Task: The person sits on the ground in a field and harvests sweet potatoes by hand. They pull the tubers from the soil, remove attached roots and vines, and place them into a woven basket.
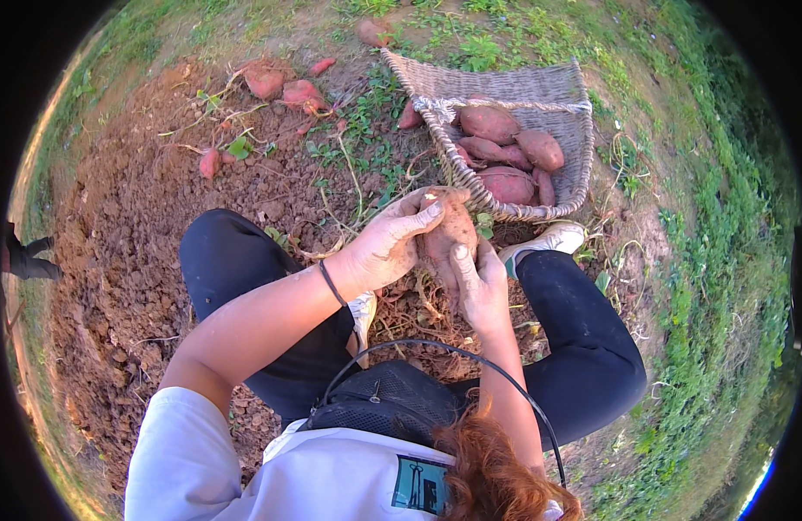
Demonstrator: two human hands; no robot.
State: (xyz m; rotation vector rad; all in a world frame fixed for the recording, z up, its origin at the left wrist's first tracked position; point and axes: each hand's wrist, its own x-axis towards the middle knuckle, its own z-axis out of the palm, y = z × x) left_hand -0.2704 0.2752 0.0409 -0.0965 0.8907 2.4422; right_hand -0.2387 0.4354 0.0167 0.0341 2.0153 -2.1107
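Observation:
A soil-caked sweet potato [454, 229] is held between both hands, above the ground in front of my knees. My left hand [396, 239] wraps its upper left side, with the thumb near the top end. On the lower right side, my right hand [484, 281] grips it with the thumb lying along the skin. Just beyond my hands, a woven basket [538, 84] with a rope handle lies tipped, its mouth towards me. Several reddish sweet potatoes [489, 124] lie inside it.
More sweet potatoes [303, 96] with vines lie on loose brown soil [127, 215] ahead to the left. A single sweet potato [373, 32] is behind the basket. Green weeds [720, 312] line the right side. At the far left edge, another person's legs [33, 258] show.

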